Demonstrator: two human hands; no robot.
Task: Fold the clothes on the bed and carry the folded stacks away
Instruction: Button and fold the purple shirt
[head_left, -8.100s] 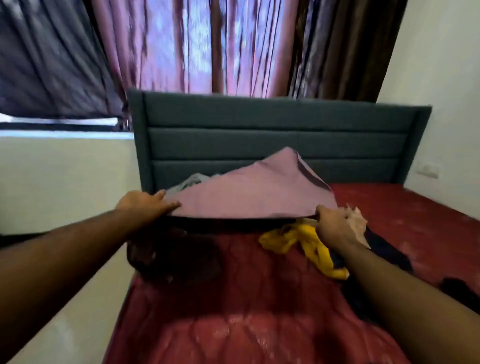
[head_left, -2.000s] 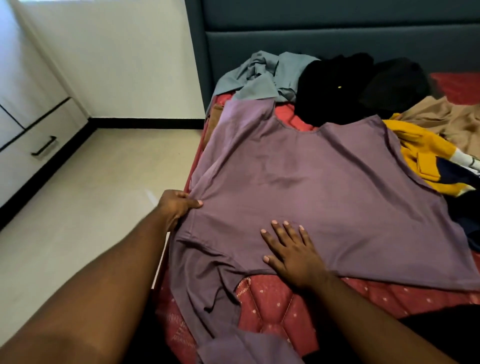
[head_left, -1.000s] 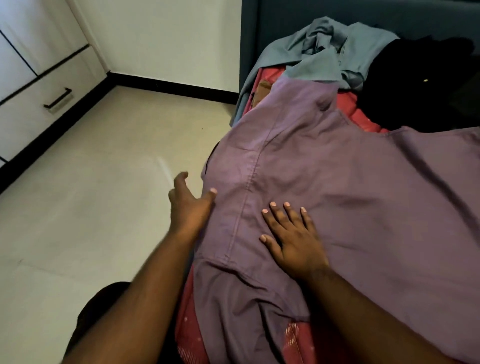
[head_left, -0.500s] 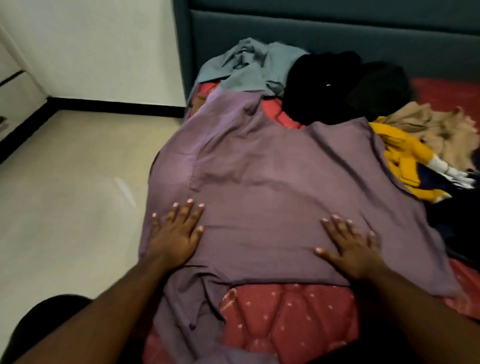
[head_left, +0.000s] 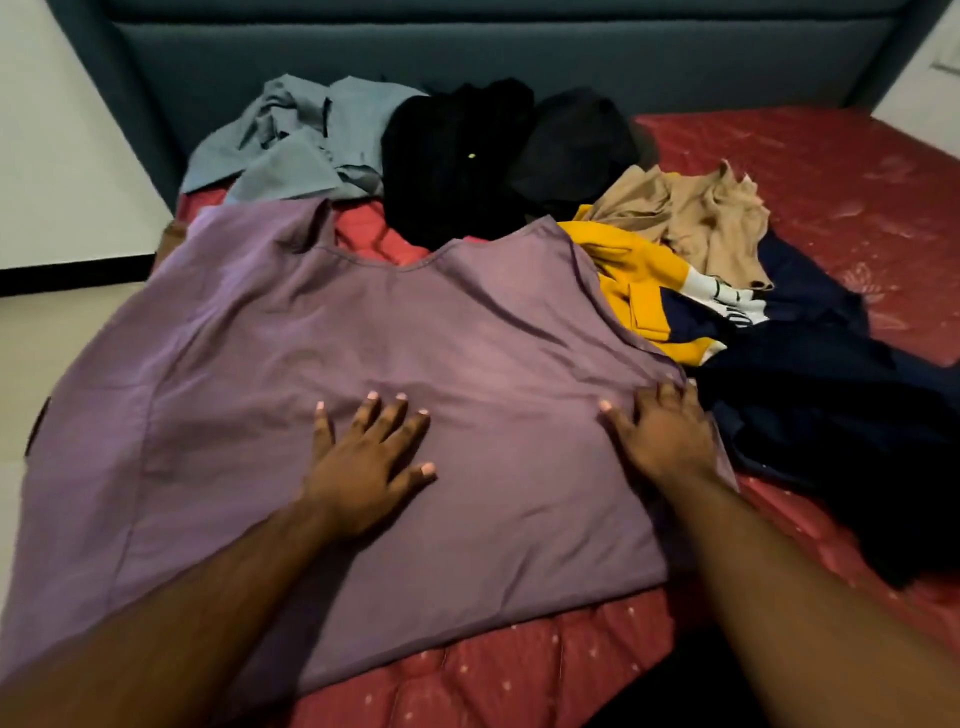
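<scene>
On the red bed (head_left: 810, 171), the purple shirt (head_left: 322, 364) lies spread flat. Left hand (head_left: 369, 462) presses its centre, fingers splayed straight. Right hand (head_left: 665, 436) rests flat on its right edge, grasping nothing, beside the navy garment (head_left: 831, 415).

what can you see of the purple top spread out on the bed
The purple top is plain, matte woven-looking cloth with a scooped neckline toward the headboard. It lies spread nearly flat on the red bed, its left side draping over the mattress edge. The left hand rests flat on its middle; the right hand rests at its right edge beside the navy garment.
</scene>
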